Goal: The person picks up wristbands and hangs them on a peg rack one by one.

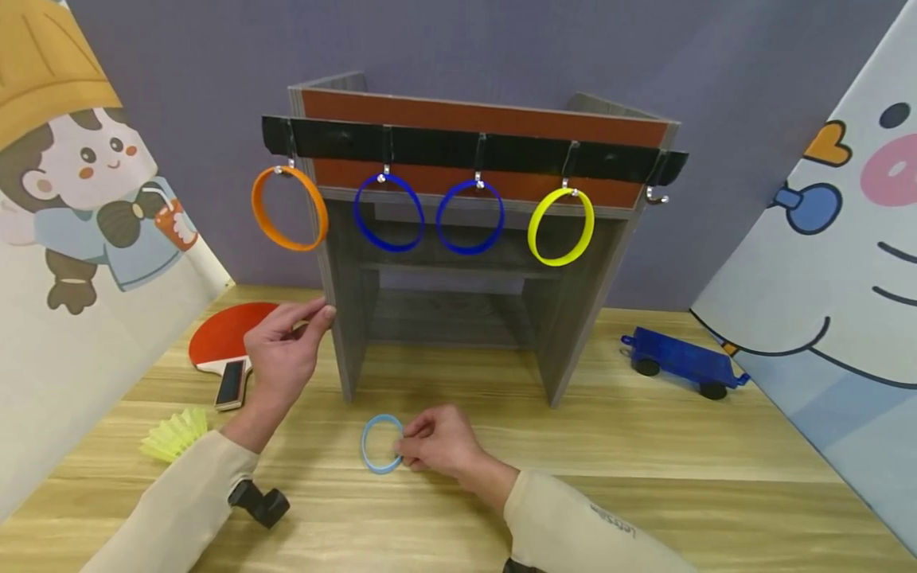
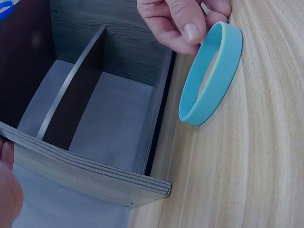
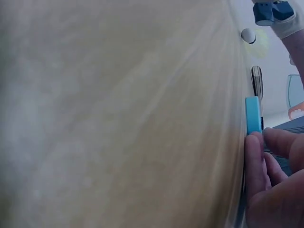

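Note:
A light blue rubber wristband (image 1: 381,469) stands on its edge on the wooden table; my right hand (image 1: 447,446) pinches its right side between thumb and fingers. In the left wrist view that wristband (image 2: 221,80) looks turquoise, and the right hand (image 2: 178,19) grips its far end. My left hand (image 1: 282,342) holds the front edge of the left side panel of a grey wooden shelf (image 1: 337,318), thumb and fingertips drawn together there. From hooks on the shelf's black bar (image 1: 430,146) hang an orange ring (image 1: 263,219), two blue rings (image 1: 394,247) and a yellow ring (image 1: 560,261).
A bare hook (image 1: 657,197) is at the bar's right end. On the left lie a red table tennis paddle (image 1: 225,330) and a yellow shuttlecock (image 1: 175,434). A blue toy trailer (image 1: 684,358) stands to the right. Printed panels and a grey wall (image 1: 458,48) surround the table.

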`<control>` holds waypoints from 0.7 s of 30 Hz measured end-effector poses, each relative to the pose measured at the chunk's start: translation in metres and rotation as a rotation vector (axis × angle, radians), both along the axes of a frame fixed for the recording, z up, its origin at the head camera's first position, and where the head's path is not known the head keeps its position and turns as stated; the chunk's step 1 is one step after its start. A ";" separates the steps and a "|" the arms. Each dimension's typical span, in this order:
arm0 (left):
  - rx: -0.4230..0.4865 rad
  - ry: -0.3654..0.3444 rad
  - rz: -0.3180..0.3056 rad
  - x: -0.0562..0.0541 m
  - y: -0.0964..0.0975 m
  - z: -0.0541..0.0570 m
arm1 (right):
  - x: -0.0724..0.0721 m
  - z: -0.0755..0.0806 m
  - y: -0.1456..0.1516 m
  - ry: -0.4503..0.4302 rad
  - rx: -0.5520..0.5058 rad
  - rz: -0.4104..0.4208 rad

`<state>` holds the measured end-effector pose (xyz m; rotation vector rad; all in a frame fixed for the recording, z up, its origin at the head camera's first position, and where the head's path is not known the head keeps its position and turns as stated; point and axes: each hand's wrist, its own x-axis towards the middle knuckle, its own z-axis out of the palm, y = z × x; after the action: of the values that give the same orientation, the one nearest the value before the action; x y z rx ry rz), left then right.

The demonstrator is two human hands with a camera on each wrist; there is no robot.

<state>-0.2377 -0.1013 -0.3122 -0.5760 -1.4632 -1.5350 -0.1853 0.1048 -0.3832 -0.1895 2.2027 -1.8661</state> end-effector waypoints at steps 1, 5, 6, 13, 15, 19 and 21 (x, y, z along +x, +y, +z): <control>-0.003 0.000 0.005 -0.001 0.000 -0.001 | 0.000 0.000 -0.001 0.000 0.003 -0.005; -0.001 0.000 0.000 -0.004 -0.002 -0.004 | 0.001 0.001 -0.002 -0.006 0.026 -0.020; 0.004 0.001 -0.006 -0.005 -0.002 -0.005 | 0.001 0.002 -0.002 -0.009 0.030 -0.023; 0.022 0.006 -0.029 -0.016 -0.008 -0.015 | 0.002 0.004 -0.003 -0.027 0.032 -0.034; 0.023 0.009 -0.033 -0.018 -0.009 -0.017 | 0.002 0.004 -0.003 -0.024 0.034 -0.034; 0.036 0.015 -0.057 -0.017 -0.009 -0.016 | 0.004 0.004 0.000 -0.009 0.047 -0.021; 0.048 0.018 -0.076 -0.017 -0.008 -0.015 | 0.005 0.004 0.002 -0.009 0.056 -0.016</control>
<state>-0.2547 -0.1095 -0.3275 -0.6212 -1.4010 -1.6157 -0.1805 0.1070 -0.3789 -0.1524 2.2540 -1.8071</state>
